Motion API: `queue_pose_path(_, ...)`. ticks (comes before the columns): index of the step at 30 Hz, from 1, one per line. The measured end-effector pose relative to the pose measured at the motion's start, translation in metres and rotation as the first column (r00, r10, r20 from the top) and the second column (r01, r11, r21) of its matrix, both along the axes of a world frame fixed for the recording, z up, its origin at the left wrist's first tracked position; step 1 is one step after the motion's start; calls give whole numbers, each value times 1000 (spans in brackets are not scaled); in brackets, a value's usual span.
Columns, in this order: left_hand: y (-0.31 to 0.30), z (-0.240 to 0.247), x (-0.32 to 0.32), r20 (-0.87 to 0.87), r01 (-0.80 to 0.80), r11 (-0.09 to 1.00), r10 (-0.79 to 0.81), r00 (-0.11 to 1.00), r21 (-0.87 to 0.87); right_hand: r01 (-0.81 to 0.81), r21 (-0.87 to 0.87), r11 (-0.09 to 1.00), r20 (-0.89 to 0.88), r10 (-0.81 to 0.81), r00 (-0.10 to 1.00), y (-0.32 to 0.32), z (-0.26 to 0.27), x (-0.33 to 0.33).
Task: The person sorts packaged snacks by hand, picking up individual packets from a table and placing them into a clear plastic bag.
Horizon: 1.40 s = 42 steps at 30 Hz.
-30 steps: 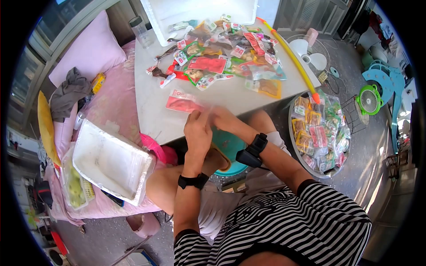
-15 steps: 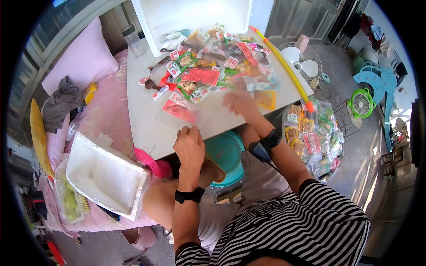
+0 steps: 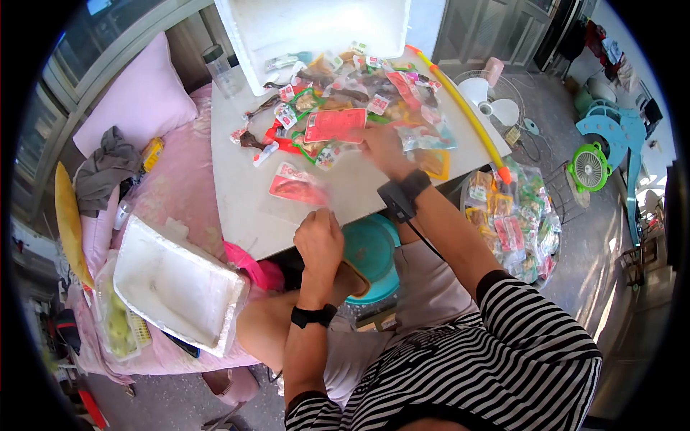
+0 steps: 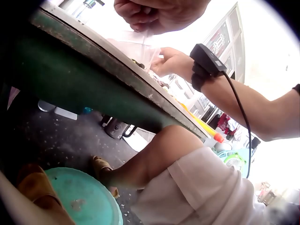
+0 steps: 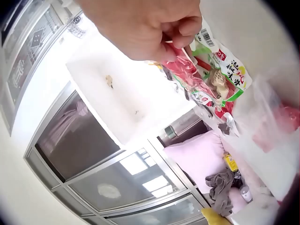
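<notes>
In the head view my left hand point(image 3: 320, 241) is at the table's near edge. It grips the mouth of a clear plastic bag point(image 4: 136, 46), which hangs below the fingers in the left wrist view. A red food packet point(image 3: 297, 187) with a white label shows through the bag over the table. My right hand point(image 3: 387, 152) reaches to the pile of packets and pinches the edge of a flat red packet point(image 3: 334, 126). Beside those fingers in the right wrist view lies a green-and-white packet point(image 5: 229, 75) with pale pieces inside.
Several more sealed packets cover the table's point(image 3: 241, 187) far part, before a white foam box point(image 3: 316, 36). A yellow tube point(image 3: 467, 115) runs along the right edge. A basin of packets point(image 3: 514, 223) stands right, a teal stool point(image 3: 370, 251) below, another foam box point(image 3: 180, 287) left.
The right hand left the left hand, crossed to the pile and took hold of the flat red packet. The left hand stayed near the table edge with the bag.
</notes>
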<state>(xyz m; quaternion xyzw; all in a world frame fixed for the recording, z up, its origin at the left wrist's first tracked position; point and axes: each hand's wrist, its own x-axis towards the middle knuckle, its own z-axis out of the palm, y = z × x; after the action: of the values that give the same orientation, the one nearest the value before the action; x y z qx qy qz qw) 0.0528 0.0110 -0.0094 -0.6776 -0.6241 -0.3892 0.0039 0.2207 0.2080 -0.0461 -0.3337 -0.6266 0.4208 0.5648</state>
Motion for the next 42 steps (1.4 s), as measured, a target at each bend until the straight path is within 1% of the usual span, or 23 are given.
queue_pose_path(1, -1, 1, 1, 8, 4, 1000, -4, 1000, 11, -6, -5, 1000, -12, 6, 1000, -16, 11, 10)
queue_pose_path(3, -1, 2, 0, 24, 12, 1000, -13, 1000, 26, -58, -167, 984, -137, 35, 990, -72, 53, 34)
queue_pose_path(4, 0, 0, -1, 43, 37, 995, -41, 998, 90, -119, -325, 938, -249, 36, 968, -115, 67, 49)
queue_pose_path(6, 0, -2, 0, 34, 34, 994, -37, 999, 101, -109, -345, 932, -222, 32, 975, -148, 53, 73)
queue_pose_path(8, 0, -3, 1, 32, 40, 993, -44, 999, 113, -125, -412, 902, -254, 18, 967, -182, 53, 79)
queue_pose_path(10, -1, -4, 2, 39, 54, 991, -59, 997, 123, -173, -522, 836, -339, -17, 941, -218, 74, 78)
queue_pose_path(11, -3, -3, 2, 32, 53, 992, -57, 998, 117, -196, -519, 832, -357, -3, 934, -224, 71, 77)
queue_pose_path(13, -4, -2, 3, 16, 51, 992, -53, 998, 113, -241, -507, 828, -395, 26, 919, -227, 57, 72)
queue_pose_path(14, -4, -2, 3, -6, 53, 989, -52, 999, 137, -263, -502, 824, -401, 48, 915, -221, 43, 70)
queue_pose_path(17, -4, -2, 2, -69, 63, 979, -50, 996, 194, -173, -586, 791, -278, 4, 961, -214, 46, 51)
queue_pose_path(19, -6, -1, 3, -104, 80, 975, -59, 993, 206, -146, -586, 797, -296, -43, 954, -207, 45, 30)
queue_pose_path(20, -8, 2, 6, -115, 93, 981, -74, 991, 173, -131, -587, 799, -303, -67, 951, -203, 42, 19)
queue_pose_path(23, -6, -3, 8, -121, 146, 970, -124, 985, 193, -235, -557, 797, -444, -45, 895, -186, 26, -12)
queue_pose_path(26, -5, -1, 7, -122, 140, 969, -117, 986, 204, -336, -605, 722, -414, 76, 907, -180, 34, -36)
queue_pose_path(27, -5, -2, 5, -126, 132, 971, -108, 986, 201, -291, -613, 734, -266, 156, 951, -175, 32, -37)
queue_pose_path(28, -5, -1, 3, -106, 113, 977, -94, 990, 183, -248, -614, 749, -110, 230, 967, -166, 31, -37)
queue_pose_path(29, -6, 0, 1, -87, 93, 982, -80, 993, 166, -207, -607, 767, 50, 297, 954, -159, 29, -36)
queue_pose_path(32, -7, 7, -1, -52, 66, 987, -59, 997, 145, -186, -562, 806, 93, 285, 954, -148, 26, -28)
queue_pose_path(35, -8, 5, 4, -37, 84, 985, -79, 996, 151, -248, -603, 758, -51, 273, 961, -151, 27, -36)
queue_pose_path(38, -8, 3, 7, -61, 94, 983, -85, 994, 155, -147, -635, 759, -65, 138, 988, -149, 16, -61)
queue_pose_path(39, -9, 2, 5, -76, 90, 984, -79, 994, 152, -182, -647, 740, -71, 179, 981, -147, 16, -65)
queue_pose_path(41, -6, 1, -1, -16, 79, 984, -78, 997, 159, -257, -671, 696, -88, 269, 959, -141, 17, -70)
queue_pose_path(42, -5, 2, -3, 4, 75, 983, -77, 997, 170, -245, -669, 701, -41, 294, 955, -138, 16, -71)
